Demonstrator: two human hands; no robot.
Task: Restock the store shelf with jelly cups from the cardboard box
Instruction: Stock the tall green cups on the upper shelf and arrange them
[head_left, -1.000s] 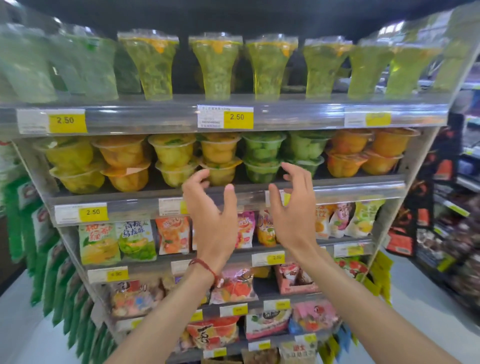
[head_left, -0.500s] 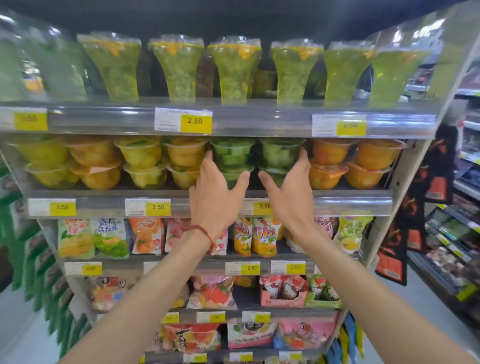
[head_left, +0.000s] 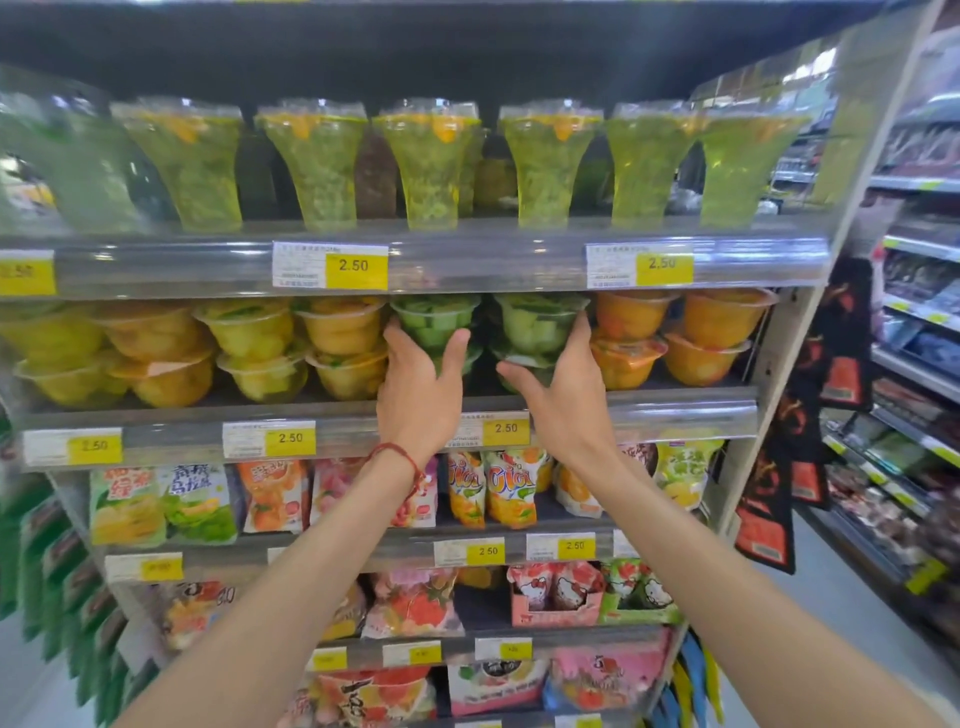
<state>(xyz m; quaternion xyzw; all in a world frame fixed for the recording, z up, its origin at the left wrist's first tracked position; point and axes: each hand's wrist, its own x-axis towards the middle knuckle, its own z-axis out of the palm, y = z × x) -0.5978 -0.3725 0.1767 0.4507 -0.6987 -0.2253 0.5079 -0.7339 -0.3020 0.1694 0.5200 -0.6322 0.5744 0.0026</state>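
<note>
Yellow price tags (head_left: 355, 266) reading "2.50" run along the clear front rails of the grey store shelf (head_left: 675, 410). The small print on their white halves is too fine to read. On the tier below, orange foil pouches (head_left: 511, 488) carry a curly logo that looks like "Cici". The Chinese characters on the green pouches at that tier's left end are blurred.

The jelly cups are clear plastic bowls with film lids, stacked two high on the second tier. The left stack of green jelly cups (head_left: 436, 322) and the right stack of green jelly cups (head_left: 537, 325) stand side by side just right of the tier's middle. Yellow jelly cups (head_left: 249, 338) are towards the left end and orange jelly cups (head_left: 722, 322) towards the right end.

The left hand (head_left: 421, 389), with a red string bracelet (head_left: 400, 452) at the wrist, wraps the left stack, thumb on its right side and fingers on its left. The right hand (head_left: 566, 400) clasps the right stack the same way, mirrored. Both hands hide the lower green cups, and the rail above cuts off the top lids.

Tall flared cups of green jelly (head_left: 428, 171) line the top tier, and those at its left end are smeared by glare.
</note>
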